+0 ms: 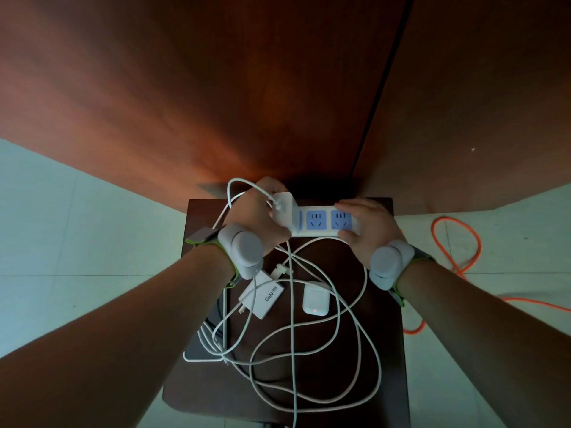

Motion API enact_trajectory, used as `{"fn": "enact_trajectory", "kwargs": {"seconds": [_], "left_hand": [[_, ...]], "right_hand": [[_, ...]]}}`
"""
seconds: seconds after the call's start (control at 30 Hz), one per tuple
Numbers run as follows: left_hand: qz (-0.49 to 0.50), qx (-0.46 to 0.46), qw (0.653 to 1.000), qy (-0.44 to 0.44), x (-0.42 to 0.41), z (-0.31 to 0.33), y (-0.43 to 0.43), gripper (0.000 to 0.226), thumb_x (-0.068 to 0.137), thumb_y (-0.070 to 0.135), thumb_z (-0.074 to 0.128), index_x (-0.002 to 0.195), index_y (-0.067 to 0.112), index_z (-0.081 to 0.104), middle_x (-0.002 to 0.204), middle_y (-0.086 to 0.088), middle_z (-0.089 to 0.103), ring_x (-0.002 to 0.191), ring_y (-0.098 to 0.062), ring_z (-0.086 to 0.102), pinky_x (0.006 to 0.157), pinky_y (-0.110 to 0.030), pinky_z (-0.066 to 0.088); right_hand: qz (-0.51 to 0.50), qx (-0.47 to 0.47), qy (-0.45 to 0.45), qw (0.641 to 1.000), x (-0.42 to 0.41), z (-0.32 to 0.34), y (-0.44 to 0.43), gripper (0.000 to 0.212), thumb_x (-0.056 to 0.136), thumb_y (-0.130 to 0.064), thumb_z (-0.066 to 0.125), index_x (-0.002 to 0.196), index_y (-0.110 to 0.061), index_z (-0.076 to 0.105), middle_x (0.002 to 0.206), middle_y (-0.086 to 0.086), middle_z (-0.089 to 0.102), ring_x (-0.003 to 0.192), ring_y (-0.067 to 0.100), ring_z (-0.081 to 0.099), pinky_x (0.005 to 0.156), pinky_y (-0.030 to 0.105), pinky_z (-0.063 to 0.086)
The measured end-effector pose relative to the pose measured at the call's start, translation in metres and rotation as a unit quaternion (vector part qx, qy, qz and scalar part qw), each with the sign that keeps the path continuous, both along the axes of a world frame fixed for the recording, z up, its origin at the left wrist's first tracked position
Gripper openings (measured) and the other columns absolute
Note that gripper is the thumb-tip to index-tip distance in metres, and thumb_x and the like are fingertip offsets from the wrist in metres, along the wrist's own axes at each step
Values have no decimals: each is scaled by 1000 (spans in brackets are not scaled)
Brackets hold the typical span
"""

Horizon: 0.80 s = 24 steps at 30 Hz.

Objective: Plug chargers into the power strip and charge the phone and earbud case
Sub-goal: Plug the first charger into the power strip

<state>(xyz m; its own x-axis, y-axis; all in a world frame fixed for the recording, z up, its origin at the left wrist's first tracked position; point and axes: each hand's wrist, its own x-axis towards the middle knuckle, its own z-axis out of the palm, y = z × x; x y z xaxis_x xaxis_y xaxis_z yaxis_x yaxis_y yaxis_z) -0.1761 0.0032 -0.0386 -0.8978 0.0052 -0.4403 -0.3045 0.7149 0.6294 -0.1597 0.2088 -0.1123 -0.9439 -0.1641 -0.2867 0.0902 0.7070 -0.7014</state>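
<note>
— Hands on the power strip [324, 222], both of them! Where's it sitting?

— Far edge of the small dark table [383, 304]. Left hand [256, 217] wraps its fingers around the white charger [285, 208] standing in the strip's left end; right hand [367, 227] clamps the right end, thumb below, fingers on top.

— And the rest?

— Second charger [262, 296] lies flat nearer us, unplugged, beside the earbud case [315, 299], among looping white cables [309, 350].

We see a white power strip [324, 222] with blue sockets, a white charger [285, 208] seated at its left end, a second GaN charger [262, 296] lying loose, an earbud case [315, 301] beside it amid white cables [309, 350].
</note>
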Motion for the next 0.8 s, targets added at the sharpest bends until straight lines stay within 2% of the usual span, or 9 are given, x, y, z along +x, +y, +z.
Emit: {"fn": "enact_trajectory", "kwargs": {"seconds": [0.17,0.27,0.4,0.6,0.73,0.8], "left_hand": [[-11,-9,1000,9,0,-4,3,52,59,8,73,95,38,50,90,6,65,84,-16,66,69,-41,59],[-20,-25,999,17,0,-6,4,49,60,13,74,95,37,49,86,10,64,82,-12,66,71,-37,58],[-24,-40,999,24,3,-11,2,45,61,13,72,91,36,47,81,5,63,77,-19,65,66,-42,58],[-44,-47,997,46,1,-9,1,35,69,14,68,97,26,51,75,8,59,73,-18,63,65,-40,57],[-30,-35,998,48,6,-15,3,37,70,18,68,102,28,51,80,9,61,83,-18,64,71,-37,56],[-9,-34,998,45,11,-20,5,46,68,19,70,107,32,49,90,8,63,91,-16,63,79,-35,55]], "right_hand": [[6,-8,3,1000,-1,0,0,51,80,-8,67,129,-14,54,137,3,49,134,23,36,114,32,25],[6,-5,6,1000,-2,-1,0,51,80,-8,67,129,-14,55,137,3,50,134,23,36,114,30,24],[5,7,5,1000,-1,-5,0,52,80,-9,66,130,-17,54,138,0,49,134,20,35,111,22,20],[2,1,13,1000,-2,-8,-1,51,79,-8,67,128,-15,56,136,2,51,133,22,37,110,21,21],[1,2,15,1000,-1,-10,0,51,79,-7,67,128,-15,56,135,2,51,132,21,38,110,22,23],[4,7,17,1000,-1,-11,1,51,79,-8,68,128,-16,56,135,2,52,132,22,39,111,24,24]]}}
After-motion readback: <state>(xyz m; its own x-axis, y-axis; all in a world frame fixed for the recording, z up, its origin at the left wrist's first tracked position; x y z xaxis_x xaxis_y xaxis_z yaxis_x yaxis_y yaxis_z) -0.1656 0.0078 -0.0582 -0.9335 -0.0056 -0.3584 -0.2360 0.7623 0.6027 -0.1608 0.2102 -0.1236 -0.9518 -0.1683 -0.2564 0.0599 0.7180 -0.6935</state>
